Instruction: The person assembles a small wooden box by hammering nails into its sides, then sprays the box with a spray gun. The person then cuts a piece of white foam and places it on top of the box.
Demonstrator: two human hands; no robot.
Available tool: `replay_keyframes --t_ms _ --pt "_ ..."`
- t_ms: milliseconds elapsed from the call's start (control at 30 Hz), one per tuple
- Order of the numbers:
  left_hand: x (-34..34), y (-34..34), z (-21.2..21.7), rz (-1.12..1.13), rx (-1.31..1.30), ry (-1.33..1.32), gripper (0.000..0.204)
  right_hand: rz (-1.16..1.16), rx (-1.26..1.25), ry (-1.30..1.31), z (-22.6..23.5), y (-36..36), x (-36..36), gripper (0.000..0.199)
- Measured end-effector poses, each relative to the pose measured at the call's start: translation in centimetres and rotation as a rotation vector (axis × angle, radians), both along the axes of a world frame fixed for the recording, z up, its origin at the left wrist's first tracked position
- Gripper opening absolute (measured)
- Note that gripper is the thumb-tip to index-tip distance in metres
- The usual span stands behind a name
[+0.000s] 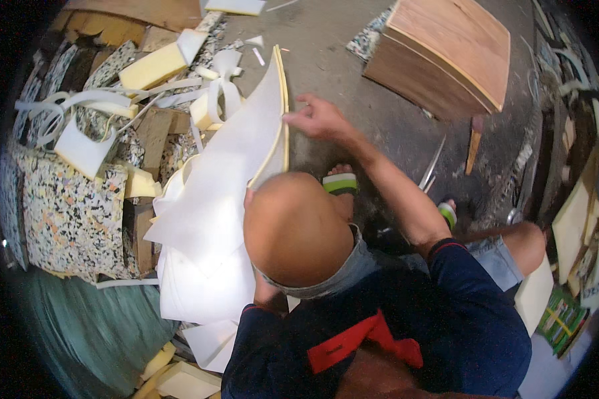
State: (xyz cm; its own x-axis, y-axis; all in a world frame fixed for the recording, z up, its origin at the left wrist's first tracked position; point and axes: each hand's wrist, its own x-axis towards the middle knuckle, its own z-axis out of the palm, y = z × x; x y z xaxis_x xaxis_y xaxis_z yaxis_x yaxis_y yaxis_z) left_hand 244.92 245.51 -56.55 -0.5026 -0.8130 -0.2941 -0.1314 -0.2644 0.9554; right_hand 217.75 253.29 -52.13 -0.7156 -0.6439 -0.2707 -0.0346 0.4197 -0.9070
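Observation:
A large white foam sheet (pixel 219 159) with yellowish edges slants across the left of my bent knee, its narrow tip pointing away from me. My right hand (pixel 321 118) is at the sheet's right edge, thumb against it and index finger held apart. Most of my left hand is hidden behind the knee; only a bit of a finger (pixel 249 198) shows at the sheet's near edge. Its grip cannot be seen. Beneath the slanted sheet lie more white foam sheets (pixel 199 286).
Foam offcuts (pixel 153 66) and a speckled foam block (pixel 73 213) are piled at left, above a green bundle (pixel 93 332). A curved wooden box (pixel 439 60) stands at far right. On the floor lie a long blade (pixel 432 163) and a wooden-handled tool (pixel 473 146).

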Motion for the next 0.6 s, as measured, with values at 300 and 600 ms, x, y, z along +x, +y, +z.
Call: replay_keyframes --t_ms 300,600 --pt "2.0 -7.4 1.7 0.125 -0.230 -0.011 0.023 -0.052 -0.185 -0.383 -8.4 5.5 1.0 0.038" --pt "9.3 -19.1 14.6 0.693 -0.567 -0.404 0.045 -0.415 0.641 0.527 -18.9 14.9 -3.8 0.031"
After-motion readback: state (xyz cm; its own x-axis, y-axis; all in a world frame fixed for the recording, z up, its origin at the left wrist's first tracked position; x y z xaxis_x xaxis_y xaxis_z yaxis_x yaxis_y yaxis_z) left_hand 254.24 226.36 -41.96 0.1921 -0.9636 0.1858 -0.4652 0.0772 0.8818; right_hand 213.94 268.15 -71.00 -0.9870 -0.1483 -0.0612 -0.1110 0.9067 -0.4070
